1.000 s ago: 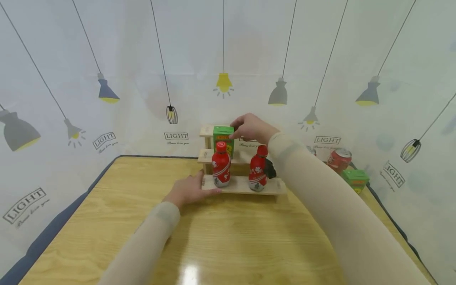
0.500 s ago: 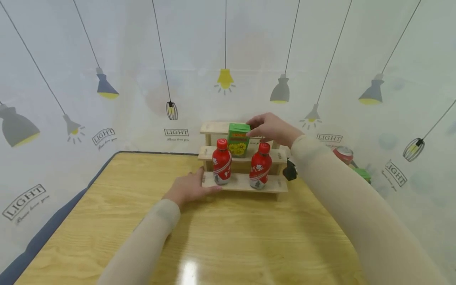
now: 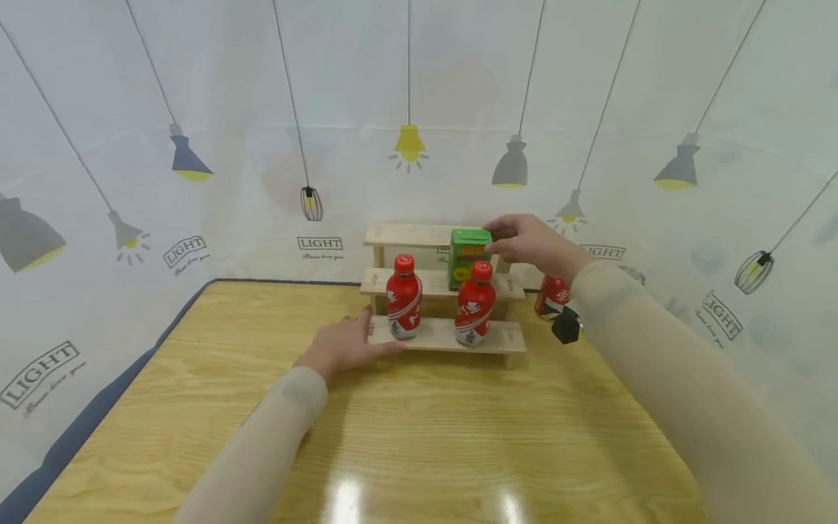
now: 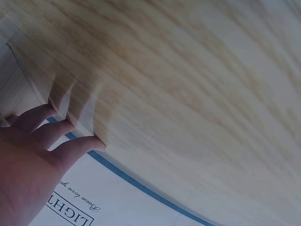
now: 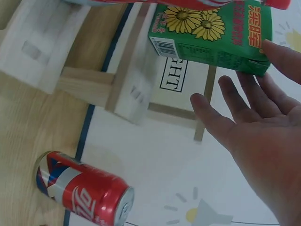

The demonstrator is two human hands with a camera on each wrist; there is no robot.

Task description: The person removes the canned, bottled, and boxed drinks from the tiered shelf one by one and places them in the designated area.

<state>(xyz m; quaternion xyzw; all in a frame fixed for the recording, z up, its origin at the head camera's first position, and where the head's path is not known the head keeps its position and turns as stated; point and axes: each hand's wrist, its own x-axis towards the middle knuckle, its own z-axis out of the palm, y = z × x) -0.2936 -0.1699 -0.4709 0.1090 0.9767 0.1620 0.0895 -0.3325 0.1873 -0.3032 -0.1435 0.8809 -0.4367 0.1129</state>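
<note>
A three-tier wooden display rack (image 3: 432,333) stands at the back of the table. My right hand (image 3: 533,240) pinches the top right of a green drink carton (image 3: 461,266), upright on the middle tier towards its right end. The right wrist view shows my thumb on the front of the carton (image 5: 214,37) and fingers behind its edge. My left hand (image 3: 340,342) holds the left end of the bottom tier, thumb along its front edge. In the left wrist view, the other fingers (image 4: 77,146) of that hand reach down to the tabletop. Two red bottles (image 3: 404,298) stand on the bottom tier.
A red soda can (image 3: 552,295) stands right of the rack, partly behind my right wrist and a black object (image 3: 566,326) there. A wall sheet printed with lamps (image 3: 409,145) rises behind the table (image 3: 419,429). The right-hand bottle (image 3: 476,302) overlaps the carton in the head view.
The green carton has moved right along the middle tier with my right hand, from behind the left bottle to behind the right one. My left hand has stayed at the rack.
</note>
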